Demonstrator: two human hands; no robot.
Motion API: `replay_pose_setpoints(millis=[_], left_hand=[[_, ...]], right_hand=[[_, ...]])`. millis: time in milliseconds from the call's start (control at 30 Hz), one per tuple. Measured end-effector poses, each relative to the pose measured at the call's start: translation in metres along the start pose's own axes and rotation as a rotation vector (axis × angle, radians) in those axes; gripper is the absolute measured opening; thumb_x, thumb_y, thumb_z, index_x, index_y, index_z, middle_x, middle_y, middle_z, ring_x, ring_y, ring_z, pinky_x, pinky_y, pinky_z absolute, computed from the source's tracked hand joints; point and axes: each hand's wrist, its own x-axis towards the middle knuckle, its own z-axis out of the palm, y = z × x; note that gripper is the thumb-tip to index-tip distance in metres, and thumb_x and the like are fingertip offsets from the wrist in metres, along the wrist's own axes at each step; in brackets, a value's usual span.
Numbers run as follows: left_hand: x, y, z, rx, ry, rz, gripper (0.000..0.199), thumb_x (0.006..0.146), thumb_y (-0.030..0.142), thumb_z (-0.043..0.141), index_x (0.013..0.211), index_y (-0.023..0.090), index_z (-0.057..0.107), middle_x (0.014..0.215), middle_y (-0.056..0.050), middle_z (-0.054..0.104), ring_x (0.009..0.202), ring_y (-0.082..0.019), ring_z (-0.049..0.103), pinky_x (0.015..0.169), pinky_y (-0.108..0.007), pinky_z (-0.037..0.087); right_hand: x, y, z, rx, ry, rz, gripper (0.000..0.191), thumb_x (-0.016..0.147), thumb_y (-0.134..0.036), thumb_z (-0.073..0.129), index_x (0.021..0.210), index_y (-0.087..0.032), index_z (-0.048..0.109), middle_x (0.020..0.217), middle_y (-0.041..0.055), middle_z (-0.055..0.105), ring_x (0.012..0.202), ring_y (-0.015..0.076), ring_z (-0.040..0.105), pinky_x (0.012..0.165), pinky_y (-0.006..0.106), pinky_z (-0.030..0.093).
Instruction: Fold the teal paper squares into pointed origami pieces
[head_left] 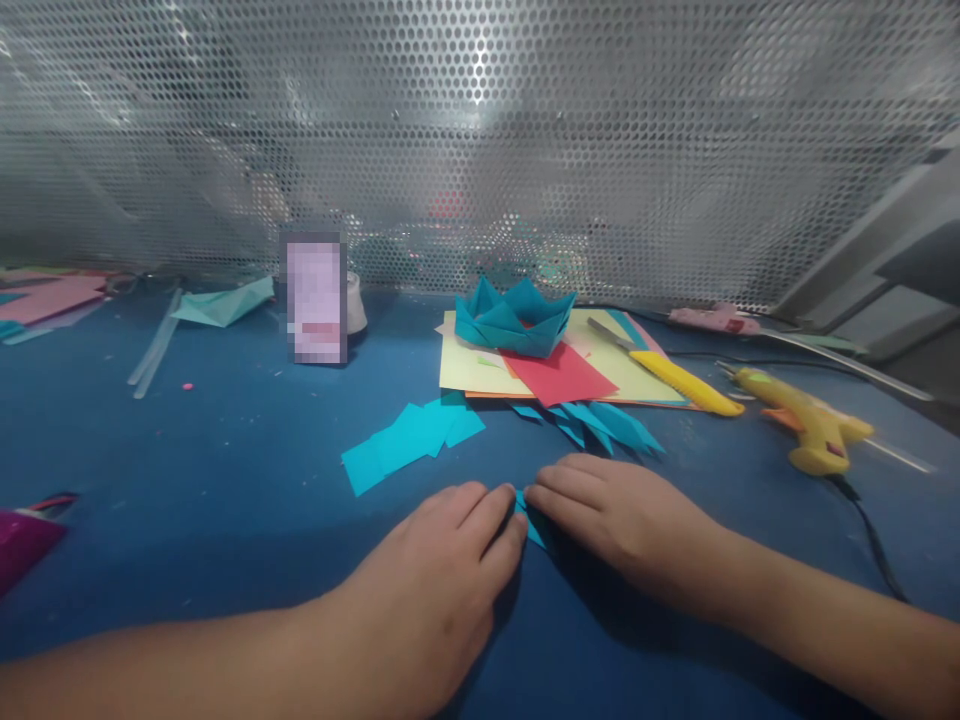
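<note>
Both my hands meet over a small piece of blue paper on the table; most of it is hidden under the fingers. My left hand has its fingers closed together on the paper's left side. From the right, my right hand presses its closed fingertips on the same piece. Just beyond lie several flat blue paper rectangles and a cluster of folded blue paper pieces. Farther back, a blue folded-paper ring with pointed tips rests on a stack of coloured sheets.
A yellow utility knife lies across the sheets. To the right are a yellow glue gun with a cord and a pink glue gun. A blurred-out phone-shaped object stands at the back left, near clear glue sticks. Perforated metal closes off the back.
</note>
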Motion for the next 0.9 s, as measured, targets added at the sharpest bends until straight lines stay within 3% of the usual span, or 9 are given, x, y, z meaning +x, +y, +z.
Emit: replay_pose_setpoints(millis=[200, 533, 767, 900], left_hand=[[-0.0003, 0.0001, 0.0014, 0.067, 0.070, 0.003, 0.044, 0.090, 0.021, 0.039, 0.129, 0.001, 0.048, 0.134, -0.018, 0.048, 0.112, -0.031, 0.047, 0.094, -0.042, 0.043], [-0.0007, -0.0004, 0.0029, 0.056, 0.071, -0.009, 0.047, 0.088, 0.021, 0.042, 0.130, 0.001, 0.046, 0.132, -0.020, 0.049, 0.110, -0.031, 0.048, 0.093, -0.044, 0.042], [-0.0010, -0.0021, 0.0005, 0.021, 0.074, -0.024, 0.047, 0.087, 0.021, 0.043, 0.130, 0.003, 0.045, 0.133, -0.018, 0.048, 0.111, -0.031, 0.048, 0.096, -0.044, 0.042], [-0.0014, -0.0016, -0.0004, 0.004, 0.085, -0.054, 0.046, 0.086, 0.020, 0.043, 0.131, 0.007, 0.046, 0.132, -0.017, 0.048, 0.112, -0.030, 0.047, 0.097, -0.044, 0.042]], right_hand=[[-0.0027, 0.0029, 0.0016, -0.050, -0.023, -0.108, 0.030, 0.091, -0.004, 0.034, 0.091, -0.007, 0.064, 0.077, 0.0113, 0.062, 0.068, 0.0200, 0.053, 0.059, 0.031, 0.046], [0.0006, 0.0000, -0.0022, -0.032, -0.065, 0.001, 0.022, 0.088, -0.005, 0.042, 0.084, -0.011, 0.064, 0.073, 0.0083, 0.057, 0.064, 0.0185, 0.047, 0.057, 0.029, 0.040], [-0.0038, -0.0010, 0.0008, -0.029, -0.083, -0.111, 0.026, 0.088, -0.006, 0.039, 0.088, -0.010, 0.064, 0.076, 0.0107, 0.059, 0.068, 0.0205, 0.048, 0.062, 0.033, 0.042], [-0.0043, 0.0024, 0.0028, 0.037, -0.092, -0.101, 0.027, 0.090, -0.008, 0.038, 0.087, -0.011, 0.064, 0.077, 0.0091, 0.059, 0.067, 0.0198, 0.047, 0.062, 0.033, 0.043]])
